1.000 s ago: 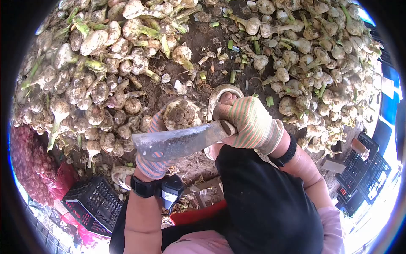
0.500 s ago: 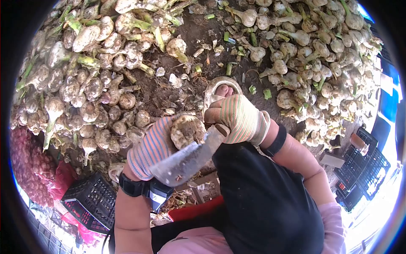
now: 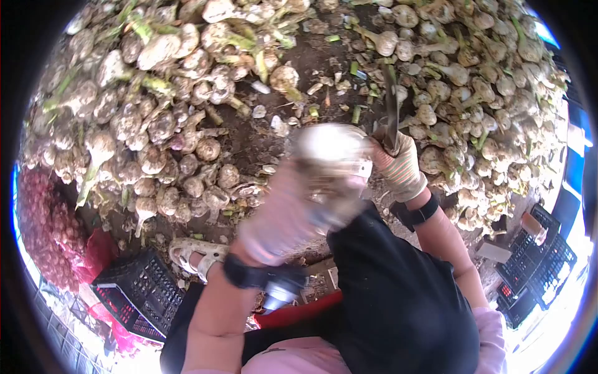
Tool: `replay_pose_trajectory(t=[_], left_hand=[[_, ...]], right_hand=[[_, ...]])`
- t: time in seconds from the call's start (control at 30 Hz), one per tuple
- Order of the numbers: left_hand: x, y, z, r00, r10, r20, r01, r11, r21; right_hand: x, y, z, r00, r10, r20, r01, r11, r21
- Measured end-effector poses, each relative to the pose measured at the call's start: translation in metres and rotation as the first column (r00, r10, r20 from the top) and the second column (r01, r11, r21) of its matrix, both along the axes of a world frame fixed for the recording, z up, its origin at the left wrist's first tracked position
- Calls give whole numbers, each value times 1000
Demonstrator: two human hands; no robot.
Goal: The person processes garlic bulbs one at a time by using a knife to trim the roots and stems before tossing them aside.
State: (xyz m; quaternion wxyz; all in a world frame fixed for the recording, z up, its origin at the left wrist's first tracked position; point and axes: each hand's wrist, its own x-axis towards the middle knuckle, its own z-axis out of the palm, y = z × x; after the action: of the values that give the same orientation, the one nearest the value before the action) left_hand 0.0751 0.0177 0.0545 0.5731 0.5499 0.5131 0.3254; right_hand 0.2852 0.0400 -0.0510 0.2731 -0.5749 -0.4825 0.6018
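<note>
My left hand (image 3: 283,209), in a striped glove and blurred by motion, is closed around a garlic bulb (image 3: 333,159) at the middle of the view. The bulb is smeared too, with a bright white patch on top. To its right, my right hand (image 3: 398,167), also gloved, grips a knife (image 3: 391,106) whose blade stands nearly edge-on and points up and away. The blade is apart from the bulb. Part of the knife's handle is hidden in the glove.
Heaps of garlic with stems lie at the left (image 3: 156,118) and right (image 3: 473,93), with cut stem pieces on the soil between. Black crates stand at lower left (image 3: 140,290) and lower right (image 3: 536,249). Red net sacks (image 3: 50,224) lie far left.
My left hand has moved right and up with the bulb. My right hand has moved right, and the knife has swung from across the bulb to pointing away. The view has shifted slightly.
</note>
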Motion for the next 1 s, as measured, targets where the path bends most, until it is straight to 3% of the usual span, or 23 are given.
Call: replay_pose_trajectory(t=[0.03,0.1,0.13,0.17,0.2,0.23,0.27,0.3,0.33,0.43,0.5,0.53,0.63,0.7,0.73,0.77,0.83,0.87,0.9,0.97,1.0], left_hand=[[17,1,5,959,-117,-260,232,849,475],[38,7,24,972,-182,148,132,946,296],[31,24,22,949,-195,248,107,938,329],[9,35,8,988,-153,32,138,948,287],[-5,31,-16,965,203,165,-224,967,121],[-34,37,-35,933,348,-87,-345,937,53],[-52,43,-48,868,476,-143,-495,857,-146],[-73,49,-66,843,456,-285,-530,792,-302],[-74,57,-76,829,486,-278,-559,700,-443],[-47,83,-103,826,564,-13,-386,548,-742],[-23,95,-131,755,655,25,-410,501,-762],[-20,98,-135,773,615,155,-371,637,-676],[-20,78,-134,756,574,315,-293,726,-622],[-22,60,-104,763,467,446,-181,817,-547],[-22,49,-90,773,422,474,-150,847,-509],[-23,40,-77,780,377,499,-124,875,-468],[-31,28,-59,929,201,310,-68,918,-392],[-28,22,-56,906,297,304,-181,917,-356],[-31,18,-49,906,299,301,-184,916,-355],[-37,16,-32,908,264,326,-165,939,-300],[-37,15,-26,944,254,211,-206,953,-224]], right_hand=[[-13,-6,6,862,-233,-451,199,972,-121],[2,-21,-22,746,-335,-576,105,913,-394],[-2,-16,-19,890,-173,-423,83,972,-222],[-8,-11,-13,976,-36,-217,25,998,-51],[-15,-6,2,983,-73,-166,54,992,-115],[-19,-5,13,987,-113,-111,91,979,-182],[-17,-9,8,987,-120,-110,97,977,-192],[-12,-10,0,991,-76,-112,52,978,-204],[-9,-9,-4,993,-31,-114,7,978,-208],[-23,-8,5,964,-123,-235,57,961,-272],[-18,-5,1,976,-86,-202,30,964,-266],[-17,-3,2,985,-52,-167,9,968,-250],[-10,0,-3,987,-75,-142,45,979,-201],[-3,2,-11,999,11,39,-2,977,-214],[-2,3,-10,991,69,115,-56,992,-111],[-6,7,1,991,69,115,-56,992,-114],[-13,18,26,834,372,407,-345,928,-141],[-14,16,31,846,362,391,-405,914,31],[-16,17,36,847,364,388,-407,913,32],[-20,19,48,805,384,453,-518,827,219],[-19,20,56,750,442,493,-563,818,123]])
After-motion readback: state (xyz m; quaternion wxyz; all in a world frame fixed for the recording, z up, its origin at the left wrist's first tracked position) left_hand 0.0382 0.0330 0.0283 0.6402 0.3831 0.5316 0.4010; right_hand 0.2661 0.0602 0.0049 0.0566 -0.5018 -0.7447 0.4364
